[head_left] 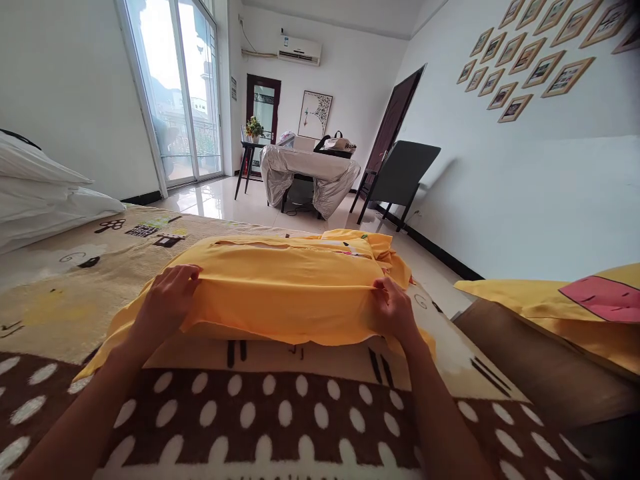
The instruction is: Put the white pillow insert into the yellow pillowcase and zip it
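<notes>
The yellow garment (285, 287) lies on the bed (60, 293), spread flat on the patterned blanket (280, 413), directly in front of the person. Its long axis runs from left to right, across the view. The left hand (167, 297) is closed on the cloth at the left end of the near fold, and the right hand (395, 308) pinches the same fold at the right end. Both grips hold the fabric, and the edge between them is pulled rather straight. The two hands are about equally near to the garment. A second yellow cloth (565, 303) lies well apart on the right.
</notes>
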The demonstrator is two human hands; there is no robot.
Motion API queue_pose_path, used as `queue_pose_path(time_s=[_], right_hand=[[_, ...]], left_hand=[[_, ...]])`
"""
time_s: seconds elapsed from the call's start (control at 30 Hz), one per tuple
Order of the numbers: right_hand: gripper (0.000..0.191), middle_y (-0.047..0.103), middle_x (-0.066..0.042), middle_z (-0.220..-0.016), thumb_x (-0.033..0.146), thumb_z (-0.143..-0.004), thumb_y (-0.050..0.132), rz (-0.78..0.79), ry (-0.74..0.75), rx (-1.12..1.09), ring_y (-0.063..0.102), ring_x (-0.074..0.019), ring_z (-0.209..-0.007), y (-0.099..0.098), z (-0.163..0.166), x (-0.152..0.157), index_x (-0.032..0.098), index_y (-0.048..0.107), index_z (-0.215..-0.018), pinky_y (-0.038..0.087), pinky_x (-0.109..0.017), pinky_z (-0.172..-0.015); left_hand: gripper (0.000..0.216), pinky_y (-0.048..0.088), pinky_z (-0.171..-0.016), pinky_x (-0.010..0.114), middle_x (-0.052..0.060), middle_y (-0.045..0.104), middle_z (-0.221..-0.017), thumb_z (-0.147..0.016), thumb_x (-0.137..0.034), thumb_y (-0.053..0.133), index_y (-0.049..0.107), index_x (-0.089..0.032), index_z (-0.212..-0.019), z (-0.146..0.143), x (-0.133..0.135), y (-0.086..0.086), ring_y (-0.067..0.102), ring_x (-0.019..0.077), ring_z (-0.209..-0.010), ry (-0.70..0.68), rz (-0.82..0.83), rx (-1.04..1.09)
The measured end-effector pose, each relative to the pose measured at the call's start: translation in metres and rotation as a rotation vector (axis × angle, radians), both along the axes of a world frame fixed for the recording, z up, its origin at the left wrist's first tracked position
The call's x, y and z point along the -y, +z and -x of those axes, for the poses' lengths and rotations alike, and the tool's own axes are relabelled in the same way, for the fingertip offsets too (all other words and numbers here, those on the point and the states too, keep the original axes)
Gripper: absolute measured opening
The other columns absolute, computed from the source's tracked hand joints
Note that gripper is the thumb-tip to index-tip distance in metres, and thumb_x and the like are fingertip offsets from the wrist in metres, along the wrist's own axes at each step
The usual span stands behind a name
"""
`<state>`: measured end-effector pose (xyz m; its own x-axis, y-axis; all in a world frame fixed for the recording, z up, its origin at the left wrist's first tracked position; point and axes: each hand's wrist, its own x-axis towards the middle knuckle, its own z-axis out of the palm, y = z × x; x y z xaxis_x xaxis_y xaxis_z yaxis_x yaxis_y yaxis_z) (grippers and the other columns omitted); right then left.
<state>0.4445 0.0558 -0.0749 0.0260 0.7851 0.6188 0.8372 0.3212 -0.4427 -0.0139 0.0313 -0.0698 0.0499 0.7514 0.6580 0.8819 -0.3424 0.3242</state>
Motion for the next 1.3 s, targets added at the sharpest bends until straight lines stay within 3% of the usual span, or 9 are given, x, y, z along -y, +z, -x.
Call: queue_pose_path(time_s=[0.17, 0.33, 0.57, 0.7, 0.87, 0.97, 1.07, 1.3], right_hand=[[0.017, 0.060, -0.005, -0.080, 0.038, -0.087, 0.040, -0.014, 0.004, -0.056, 0.055, -0.0208, -0.074, -0.006, 0.004, -0.004, 0.022, 0.048, -0.085, 0.042, -0.032, -0.072], [0.017, 0.058, -0.004, -0.077, 0.037, -0.087, 0.038, 0.014, 0.035, -0.124, 0.053, -0.0194, -0.069, -0.005, 0.011, -0.002, 0.022, 0.046, -0.084, 0.041, -0.030, -0.067], [0.024, 0.060, -0.004, -0.073, 0.042, -0.088, 0.038, 0.116, 0.066, -0.127, 0.055, -0.0195, -0.067, -0.006, 0.015, -0.002, 0.022, 0.048, -0.078, 0.039, -0.031, -0.065], [0.030, 0.061, -0.003, -0.071, 0.049, -0.086, 0.045, 0.238, 0.104, -0.170, 0.055, -0.0180, -0.063, -0.001, 0.011, 0.001, 0.020, 0.054, -0.088, 0.039, -0.029, -0.061], [0.056, 0.038, 0.008, -0.055, 0.056, -0.082, 0.057, 0.478, 0.402, -0.237, 0.036, -0.0112, -0.051, 0.018, 0.000, 0.016, 0.018, 0.053, -0.123, 0.026, -0.024, -0.050], [0.064, 0.028, 0.009, -0.053, 0.056, -0.077, 0.063, 0.554, 0.423, -0.223, 0.026, -0.0090, -0.050, 0.026, -0.002, 0.022, 0.015, 0.056, -0.126, 0.020, -0.023, -0.049], [0.067, 0.026, 0.010, -0.051, 0.058, -0.074, 0.065, 0.573, 0.380, -0.199, 0.022, -0.0084, -0.050, 0.028, 0.000, 0.023, 0.012, 0.061, -0.123, 0.017, -0.024, -0.049], [0.068, 0.027, 0.008, -0.051, 0.062, -0.071, 0.063, 0.559, 0.274, -0.155, 0.021, -0.0090, -0.052, 0.024, 0.005, 0.019, 0.012, 0.067, -0.117, 0.015, -0.025, -0.051]], left_hand=[[0.028, 0.043, -0.076, 0.037, 0.011, 0.065, -0.089, -0.094, -0.041, 0.029, 0.048, -0.020, -0.092, -0.004, -0.001, -0.008, 0.061, 0.0273, -0.088, 0.078, 0.046, 0.029], [0.024, 0.043, -0.073, 0.034, 0.011, 0.065, -0.090, -0.090, -0.039, 0.033, 0.048, -0.020, -0.092, -0.002, -0.004, -0.012, 0.062, 0.0265, -0.087, 0.083, 0.100, 0.043], [0.020, 0.040, -0.061, 0.029, 0.004, 0.062, -0.079, -0.090, -0.040, 0.030, 0.040, -0.023, -0.088, -0.004, -0.012, -0.024, 0.061, 0.0218, -0.071, 0.110, 0.221, 0.036], [0.027, 0.039, -0.062, 0.029, 0.003, 0.064, -0.078, -0.091, -0.045, 0.028, 0.042, -0.023, -0.091, -0.007, -0.001, -0.012, 0.062, 0.0221, -0.071, 0.066, 0.320, -0.014], [0.049, 0.041, -0.066, 0.027, -0.001, 0.068, -0.073, -0.089, -0.058, 0.028, 0.049, -0.024, -0.117, -0.010, 0.017, 0.017, 0.062, 0.0205, -0.066, -0.050, 0.437, -0.007], [0.057, 0.041, -0.070, 0.029, 0.000, 0.070, -0.071, -0.091, -0.054, 0.024, 0.045, -0.025, -0.135, -0.009, 0.020, 0.024, 0.066, 0.0240, -0.075, 0.002, 0.479, -0.065], [0.062, 0.043, -0.076, 0.033, 0.003, 0.074, -0.079, -0.089, -0.054, 0.030, 0.043, -0.022, -0.140, -0.008, 0.019, 0.022, 0.066, 0.0275, -0.086, -0.039, 0.521, -0.128], [0.053, 0.043, -0.085, 0.039, 0.008, 0.073, -0.106, -0.091, -0.051, 0.029, 0.065, -0.024, -0.120, -0.024, 0.016, 0.014, 0.063, 0.0316, -0.105, 0.180, 0.476, -0.109]])
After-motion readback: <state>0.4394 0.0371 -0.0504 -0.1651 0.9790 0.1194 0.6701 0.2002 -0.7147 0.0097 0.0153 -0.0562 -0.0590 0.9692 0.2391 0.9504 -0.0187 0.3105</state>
